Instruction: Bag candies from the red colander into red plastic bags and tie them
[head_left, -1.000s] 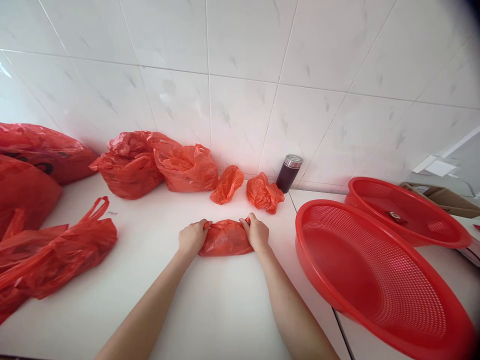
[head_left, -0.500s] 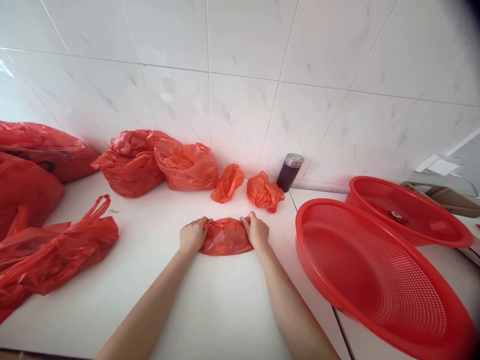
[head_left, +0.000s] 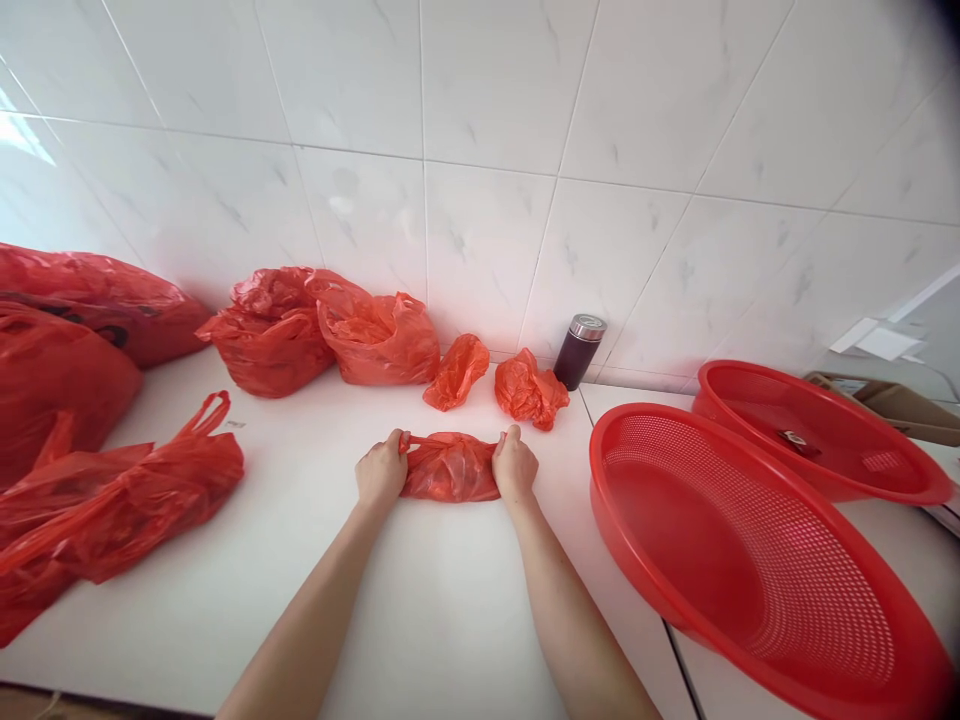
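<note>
A small red plastic bag (head_left: 453, 472) with something inside lies on the white table in front of me. My left hand (head_left: 382, 470) is closed on the bag's left end, where a stretched red strip runs from the thumb across the top. At the right end, my right hand (head_left: 514, 466) grips the other side, its thumb and fingers pinched together. The bag's contents show only dimly through the film. Just beyond it sit two crumpled red plastic bags, one on the left (head_left: 457, 372) and one on the right (head_left: 529, 390).
A dark thermos (head_left: 580, 352) stands against the tiled wall. On the right are two red plastic baskets, the nearer (head_left: 637, 540) and the farther (head_left: 817, 405), the latter holding a small item. Filled red bags (head_left: 382, 345) line the back left; another red bag (head_left: 165, 490) lies at left.
The bag's top is now drawn into a taut strip between my hands, and the bag looks narrower and more bunched. Both hands keep their grip. The view has shifted slightly.
</note>
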